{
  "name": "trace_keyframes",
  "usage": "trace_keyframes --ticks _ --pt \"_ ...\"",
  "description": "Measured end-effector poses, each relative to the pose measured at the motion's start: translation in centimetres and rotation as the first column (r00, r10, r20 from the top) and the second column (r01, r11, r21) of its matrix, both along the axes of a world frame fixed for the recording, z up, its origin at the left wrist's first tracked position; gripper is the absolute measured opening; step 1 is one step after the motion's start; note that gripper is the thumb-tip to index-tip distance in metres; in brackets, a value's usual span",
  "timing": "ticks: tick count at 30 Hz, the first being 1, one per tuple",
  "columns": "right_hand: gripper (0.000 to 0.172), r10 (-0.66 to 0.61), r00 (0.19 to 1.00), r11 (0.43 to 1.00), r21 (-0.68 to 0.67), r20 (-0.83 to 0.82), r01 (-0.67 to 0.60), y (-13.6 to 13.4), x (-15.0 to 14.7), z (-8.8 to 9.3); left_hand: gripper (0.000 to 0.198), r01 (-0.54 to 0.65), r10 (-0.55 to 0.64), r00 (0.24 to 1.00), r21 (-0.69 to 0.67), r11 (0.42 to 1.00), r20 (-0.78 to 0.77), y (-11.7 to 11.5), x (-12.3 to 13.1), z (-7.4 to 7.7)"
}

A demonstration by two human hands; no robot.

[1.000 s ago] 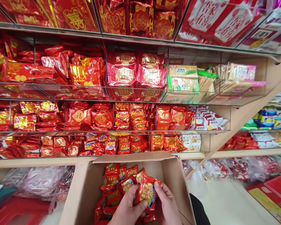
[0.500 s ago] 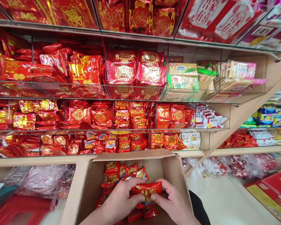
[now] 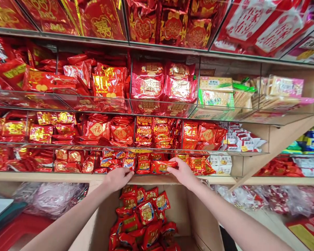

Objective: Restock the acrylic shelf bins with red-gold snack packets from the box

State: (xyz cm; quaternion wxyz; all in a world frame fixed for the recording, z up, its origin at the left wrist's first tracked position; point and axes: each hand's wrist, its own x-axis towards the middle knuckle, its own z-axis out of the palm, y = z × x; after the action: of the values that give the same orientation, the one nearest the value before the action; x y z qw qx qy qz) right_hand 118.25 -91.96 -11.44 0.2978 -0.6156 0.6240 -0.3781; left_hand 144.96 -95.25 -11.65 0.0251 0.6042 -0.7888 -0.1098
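My right hand (image 3: 181,172) pinches a red wrapped packet (image 3: 161,166) at its right end, at the front of the lowest shelf compartment. To the left, my left hand (image 3: 119,178) is at the shelf's front edge beside a red, white and blue packet (image 3: 128,164); its fingers are closed together, and whether they grip that packet is unclear. Small red and gold packets (image 3: 143,165) sit just left of the held one. Below my hands, an open cardboard box (image 3: 181,202) holds several loose red packets (image 3: 148,212).
Shelf rows with clear dividers rise ahead, full of red packets (image 3: 96,129) and pale cracker packs (image 3: 216,92). Bagged goods (image 3: 59,197) lie under the shelf at left, above a red plastic object (image 3: 21,226). A red and yellow box (image 3: 308,230) is at lower right.
Both hands have moved up from over the box to the lowest shelf. They have moved apart, and the right one has carried a red packet there. The view has shifted left.
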Motion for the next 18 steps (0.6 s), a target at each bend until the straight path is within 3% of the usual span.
trace_keyframes --ticks 3,6,18 --pt "0.021 -0.091 0.996 0.992 0.088 -0.011 0.092 -3.5 0.5 -2.0 0.036 -0.041 0.041 0.999 -0.01 0.999 0.004 0.3 0.1 -0.8" --pt "0.02 -0.152 0.988 0.978 0.142 -0.025 0.154 -5.9 0.8 -3.7 0.032 -0.058 0.058 0.998 -0.008 0.998 -0.006 0.6 0.1 -0.5" --pt "0.019 -0.168 0.979 0.972 0.149 -0.117 0.184 -12.4 2.8 -8.9 0.026 -0.104 0.101 0.994 -0.056 0.993 -0.048 0.1 0.1 -0.6"
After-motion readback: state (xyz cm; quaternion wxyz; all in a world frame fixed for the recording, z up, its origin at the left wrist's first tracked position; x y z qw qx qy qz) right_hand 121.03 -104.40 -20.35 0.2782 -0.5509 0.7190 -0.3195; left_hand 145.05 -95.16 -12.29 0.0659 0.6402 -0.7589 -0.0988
